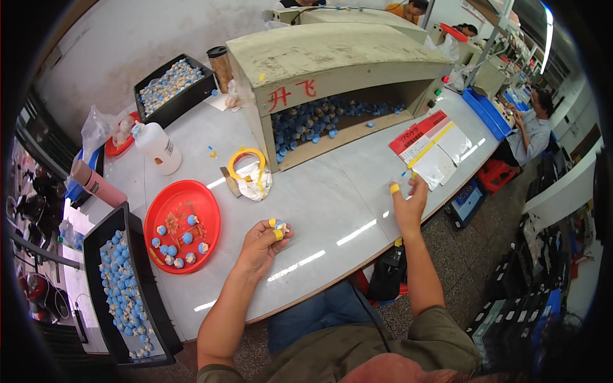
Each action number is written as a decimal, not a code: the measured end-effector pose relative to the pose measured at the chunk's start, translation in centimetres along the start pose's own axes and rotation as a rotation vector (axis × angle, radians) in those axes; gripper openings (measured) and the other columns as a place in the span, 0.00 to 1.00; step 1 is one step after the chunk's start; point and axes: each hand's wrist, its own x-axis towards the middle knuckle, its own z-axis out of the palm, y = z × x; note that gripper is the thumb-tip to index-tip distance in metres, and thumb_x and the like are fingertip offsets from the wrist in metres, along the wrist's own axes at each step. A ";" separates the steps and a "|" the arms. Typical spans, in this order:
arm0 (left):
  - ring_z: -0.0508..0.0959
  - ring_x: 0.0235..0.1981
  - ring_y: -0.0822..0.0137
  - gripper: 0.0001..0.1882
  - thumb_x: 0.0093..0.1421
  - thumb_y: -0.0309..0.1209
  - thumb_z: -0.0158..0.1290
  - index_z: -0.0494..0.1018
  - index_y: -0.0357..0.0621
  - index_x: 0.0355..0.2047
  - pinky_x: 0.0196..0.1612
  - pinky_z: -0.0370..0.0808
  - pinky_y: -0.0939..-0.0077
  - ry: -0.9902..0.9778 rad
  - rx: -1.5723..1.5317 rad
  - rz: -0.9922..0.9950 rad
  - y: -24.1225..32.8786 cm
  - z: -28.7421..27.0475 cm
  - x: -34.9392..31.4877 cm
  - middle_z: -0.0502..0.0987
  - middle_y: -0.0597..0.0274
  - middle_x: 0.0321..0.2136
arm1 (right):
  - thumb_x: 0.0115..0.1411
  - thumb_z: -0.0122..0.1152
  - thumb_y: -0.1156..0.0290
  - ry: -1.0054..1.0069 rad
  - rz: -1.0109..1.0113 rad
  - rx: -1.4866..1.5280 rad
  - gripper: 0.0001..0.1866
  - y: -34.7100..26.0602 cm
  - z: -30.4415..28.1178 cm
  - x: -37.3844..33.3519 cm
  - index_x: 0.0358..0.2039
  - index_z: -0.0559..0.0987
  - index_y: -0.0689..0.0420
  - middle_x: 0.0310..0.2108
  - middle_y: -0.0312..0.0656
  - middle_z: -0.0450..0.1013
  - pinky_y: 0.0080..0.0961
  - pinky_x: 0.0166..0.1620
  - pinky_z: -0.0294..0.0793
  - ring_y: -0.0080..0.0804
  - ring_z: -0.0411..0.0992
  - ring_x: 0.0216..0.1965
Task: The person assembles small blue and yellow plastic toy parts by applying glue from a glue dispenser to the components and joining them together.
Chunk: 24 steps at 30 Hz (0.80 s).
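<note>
My left hand (258, 247) is closed over the near part of the table, with yellow tape on its fingertips. Its thumb and fingers pinch a small blue-and-cream ball-shaped piece (281, 226). Farther right, my right hand (410, 203) is raised near the table's edge, thumb and forefinger apart and also taped yellow. A tiny blue bit (403, 173) shows by those fingertips; whether it touches them is unclear. Left of my left hand, a round red tray (214, 214) carries several similar blue-and-cream pieces (187, 238).
Blue pieces lie inside a cream metal housing (338, 57). Black bins (96, 255) of pieces stand at left and back left. Also here are a white bottle (158, 148), pink flask (99, 184), yellow tape roll (248, 153) and red-and-white sheet (421, 137). A person (533, 131) sits at right.
</note>
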 end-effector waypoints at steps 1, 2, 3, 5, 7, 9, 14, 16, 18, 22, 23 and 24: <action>0.80 0.42 0.66 0.14 0.59 0.23 0.55 0.67 0.38 0.44 0.40 0.79 0.82 0.014 -0.022 0.005 0.1 -0.2 0.0 0.78 0.54 0.40 | 0.50 0.69 0.72 -0.011 -0.010 0.018 0.19 -1.4 0.1 -0.3 0.40 0.73 0.64 0.31 0.39 0.68 0.28 0.33 0.67 0.32 0.65 0.28; 0.80 0.42 0.66 0.14 0.59 0.23 0.55 0.67 0.38 0.44 0.40 0.79 0.82 0.021 -0.029 0.016 0.2 -0.1 0.1 0.78 0.54 0.40 | 0.52 0.67 0.74 -0.073 -0.039 0.077 0.16 -2.4 -0.1 -0.7 0.39 0.73 0.64 0.31 0.39 0.68 0.27 0.32 0.66 0.31 0.66 0.28; 0.80 0.41 0.66 0.14 0.59 0.23 0.55 0.67 0.38 0.44 0.41 0.79 0.82 0.019 -0.039 0.023 0.2 0.1 0.1 0.77 0.53 0.40 | 0.53 0.66 0.76 -0.131 -0.063 0.127 0.13 -3.2 -0.1 -1.1 0.38 0.74 0.63 0.30 0.40 0.69 0.25 0.31 0.66 0.30 0.66 0.28; 0.80 0.41 0.66 0.14 0.59 0.23 0.55 0.67 0.37 0.45 0.41 0.79 0.82 0.016 -0.048 0.035 0.2 0.4 0.0 0.77 0.53 0.41 | 0.54 0.62 0.79 -0.286 -0.245 0.234 0.09 -5.1 2.8 -0.4 0.36 0.75 0.60 0.29 0.43 0.71 0.26 0.29 0.67 0.34 0.70 0.28; 0.79 0.41 0.65 0.15 0.59 0.23 0.55 0.66 0.37 0.45 0.41 0.79 0.81 0.030 -0.066 0.069 0.4 0.5 -0.3 0.77 0.53 0.41 | 0.54 0.59 0.80 -0.420 -0.243 0.261 0.10 -7.6 6.6 1.2 0.38 0.74 0.60 0.32 0.46 0.72 0.33 0.33 0.72 0.42 0.72 0.32; 0.79 0.41 0.65 0.15 0.59 0.23 0.55 0.66 0.37 0.45 0.42 0.79 0.81 0.020 -0.062 0.086 0.4 0.1 -0.1 0.77 0.53 0.41 | 0.53 0.58 0.80 -0.461 -0.264 0.123 0.12 -7.5 11.3 3.2 0.40 0.73 0.60 0.36 0.48 0.72 0.39 0.38 0.73 0.47 0.73 0.37; 0.79 0.42 0.65 0.16 0.59 0.23 0.55 0.65 0.37 0.46 0.43 0.78 0.80 0.046 -0.078 0.133 0.5 -1.0 0.4 0.76 0.53 0.42 | 0.49 0.61 0.77 -0.555 -0.168 -0.206 0.16 -7.5 17.7 5.7 0.40 0.72 0.60 0.39 0.51 0.72 0.44 0.42 0.74 0.52 0.73 0.42; 0.79 0.43 0.64 0.15 0.60 0.23 0.54 0.65 0.36 0.46 0.43 0.78 0.79 0.044 -0.076 0.116 0.5 -0.8 0.3 0.76 0.52 0.43 | 0.49 0.61 0.77 -0.546 -0.149 -0.235 0.15 -6.2 18.3 5.8 0.39 0.72 0.60 0.38 0.51 0.73 0.45 0.42 0.74 0.53 0.73 0.41; 0.79 0.43 0.64 0.15 0.60 0.23 0.54 0.64 0.36 0.46 0.44 0.78 0.78 0.062 -0.089 0.118 0.7 -0.8 0.1 0.76 0.53 0.44 | 0.50 0.60 0.79 -0.501 -0.129 -0.248 0.15 -6.7 18.0 4.9 0.41 0.74 0.62 0.35 0.49 0.74 0.38 0.39 0.76 0.46 0.75 0.36; 0.79 0.45 0.64 0.16 0.60 0.22 0.52 0.64 0.36 0.47 0.46 0.77 0.78 0.107 -0.112 0.133 0.7 -0.7 -0.1 0.76 0.53 0.45 | 0.54 0.60 0.81 -0.862 0.258 0.577 0.16 -9.8 16.1 0.7 0.44 0.76 0.64 0.35 0.39 0.74 0.20 0.37 0.73 0.24 0.73 0.34; 0.79 0.45 0.64 0.16 0.60 0.22 0.52 0.64 0.36 0.47 0.46 0.77 0.78 0.120 -0.119 0.133 0.6 -0.9 -0.1 0.76 0.53 0.45 | 0.56 0.60 0.82 -0.981 0.346 0.832 0.15 -12.4 14.5 -0.6 0.45 0.76 0.64 0.36 0.37 0.74 0.15 0.37 0.72 0.18 0.71 0.34; 0.79 0.44 0.65 0.15 0.61 0.24 0.53 0.64 0.36 0.47 0.44 0.78 0.79 0.135 -0.129 0.162 0.3 -1.1 0.1 0.76 0.54 0.44 | 0.57 0.60 0.81 -1.042 0.340 0.898 0.15 -14.4 13.0 -2.0 0.46 0.76 0.65 0.36 0.36 0.73 0.16 0.38 0.72 0.18 0.71 0.35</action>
